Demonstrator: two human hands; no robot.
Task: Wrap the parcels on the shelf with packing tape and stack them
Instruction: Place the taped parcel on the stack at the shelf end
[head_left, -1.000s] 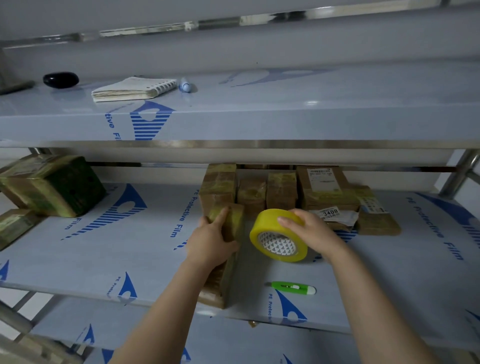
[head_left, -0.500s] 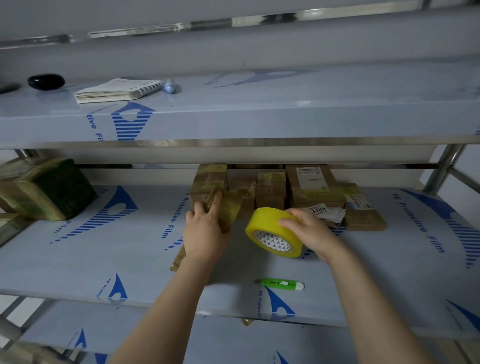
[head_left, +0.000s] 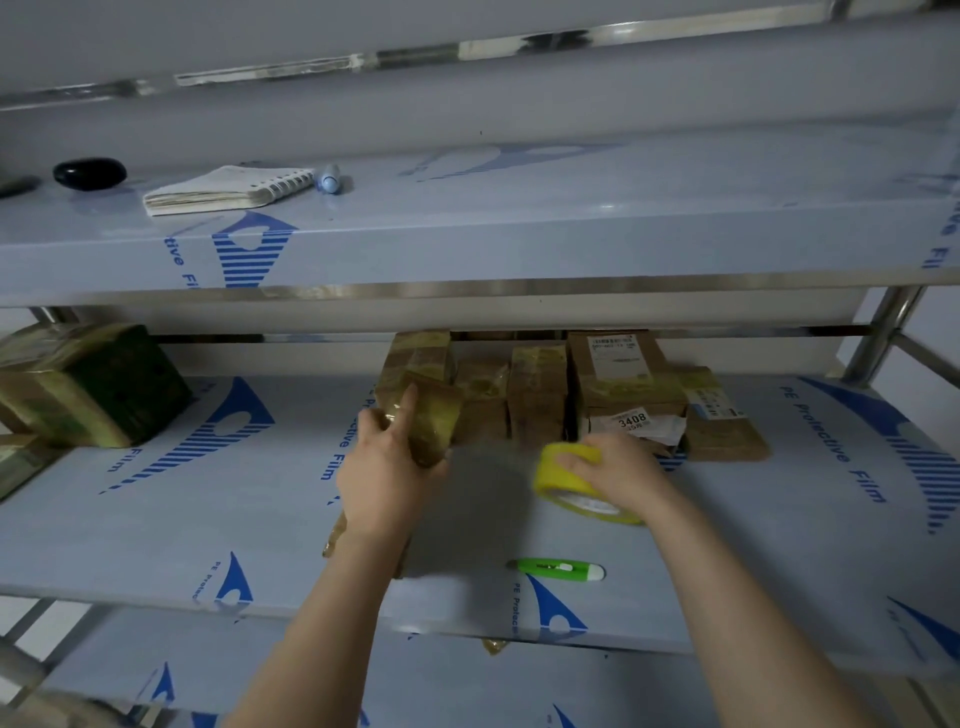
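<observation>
My left hand (head_left: 387, 462) grips a small brown parcel (head_left: 434, 421) covered in tape and holds it tilted above the middle shelf (head_left: 156, 519). Part of the parcel is hidden behind my hand and wrist. To its right, my right hand (head_left: 615, 470) holds a yellow roll of packing tape (head_left: 571, 475) low over the shelf. A thin stretch of clear tape seems to run between roll and parcel, but it is blurred. Behind both hands stands a row of several brown taped parcels (head_left: 535, 395), one bearing a label reading 3408 (head_left: 631, 421).
A green and white box cutter (head_left: 558, 569) lies on the shelf near its front edge. Larger taped boxes (head_left: 88, 384) sit at the far left. The upper shelf holds a spiral notebook (head_left: 228, 189), a marker (head_left: 328, 179) and a black oval object (head_left: 89, 173). A steel post (head_left: 883, 338) stands at right.
My left hand has lifted the parcel off the shelf and tilted it. My right hand has moved the tape roll to the right and lower, away from the parcel.
</observation>
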